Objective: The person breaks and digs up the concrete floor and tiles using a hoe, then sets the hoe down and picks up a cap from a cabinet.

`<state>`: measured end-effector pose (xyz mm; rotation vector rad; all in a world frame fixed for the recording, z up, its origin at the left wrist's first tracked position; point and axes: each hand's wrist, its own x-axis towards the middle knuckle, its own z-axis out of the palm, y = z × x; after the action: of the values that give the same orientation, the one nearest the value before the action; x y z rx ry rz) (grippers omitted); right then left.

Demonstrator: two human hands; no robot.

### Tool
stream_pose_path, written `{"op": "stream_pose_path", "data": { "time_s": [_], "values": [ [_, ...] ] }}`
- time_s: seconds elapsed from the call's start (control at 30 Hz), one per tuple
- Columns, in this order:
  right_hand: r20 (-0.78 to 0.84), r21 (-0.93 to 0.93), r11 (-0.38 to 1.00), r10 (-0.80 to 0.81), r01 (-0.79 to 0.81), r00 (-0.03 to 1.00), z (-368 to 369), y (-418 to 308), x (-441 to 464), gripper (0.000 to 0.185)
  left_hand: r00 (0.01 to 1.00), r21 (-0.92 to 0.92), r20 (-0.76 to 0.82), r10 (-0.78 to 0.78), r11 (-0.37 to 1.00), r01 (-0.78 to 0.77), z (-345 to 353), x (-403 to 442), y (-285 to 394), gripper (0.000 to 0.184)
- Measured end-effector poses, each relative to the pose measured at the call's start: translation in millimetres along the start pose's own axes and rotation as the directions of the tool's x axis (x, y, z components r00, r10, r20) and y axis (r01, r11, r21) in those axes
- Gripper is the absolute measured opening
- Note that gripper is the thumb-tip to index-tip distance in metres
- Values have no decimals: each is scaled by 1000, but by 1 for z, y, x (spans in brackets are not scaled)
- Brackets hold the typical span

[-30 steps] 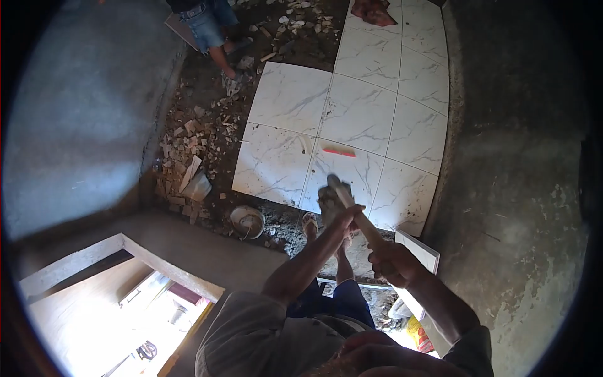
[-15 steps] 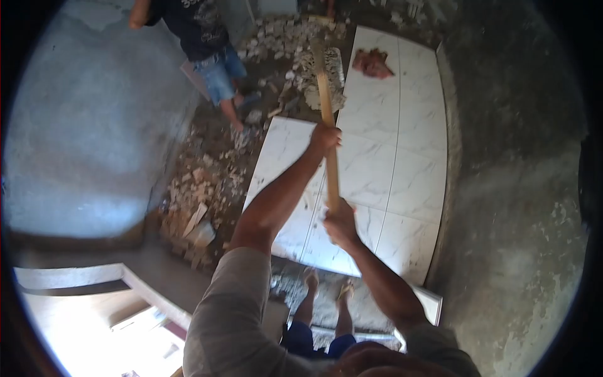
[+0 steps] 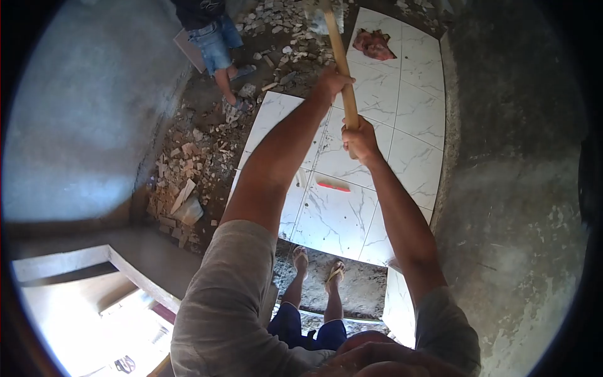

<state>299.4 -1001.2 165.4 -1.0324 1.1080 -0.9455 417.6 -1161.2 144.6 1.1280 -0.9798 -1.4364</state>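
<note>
Both my hands grip the pale wooden handle (image 3: 337, 45) of a long tool held out in front of me. My left hand (image 3: 333, 85) wraps it higher up. My right hand (image 3: 361, 139) is closed around it near its lower end. At the far end a flat greyish blade (image 3: 334, 20) is partly cut off by the top edge; I cannot tell if it is a hoe or a shovel. Below the handle lie white marbled floor tiles (image 3: 330, 217). A thin red object (image 3: 333, 186) rests on them, its kind unclear.
A crumpled reddish cloth (image 3: 374, 45) lies on the far tiles. Rubble (image 3: 182, 163) and broken pieces cover the ground at left. Another person in denim shorts (image 3: 217, 45) stands at upper left. A bare grey wall (image 3: 515, 188) runs along the right.
The view has tilted, so the floor sits higher in it. Both hands and the tool have moved farther up the picture. The red object now shows on the tiles.
</note>
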Motion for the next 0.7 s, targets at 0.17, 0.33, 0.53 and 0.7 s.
{"op": "stream_pose_path", "data": {
  "time_s": [0.17,0.33,0.53,0.7],
  "values": [
    [14,69,996,53,-54,998,1,23,-16,38,1000,13,-1,-22,1000,22,-5,-31,-29,44],
    [-26,51,981,188,-187,982,4,15,-107,38,989,-318,49,-139,937,148,5,-138,-36,56],
    [-19,200,853,495,-482,869,8,-28,-271,41,915,-503,134,-381,769,394,33,-303,-64,64],
    [23,-67,694,719,-716,695,-19,-22,-368,35,794,-622,62,-604,599,504,73,-441,-124,35]
  ]
}}
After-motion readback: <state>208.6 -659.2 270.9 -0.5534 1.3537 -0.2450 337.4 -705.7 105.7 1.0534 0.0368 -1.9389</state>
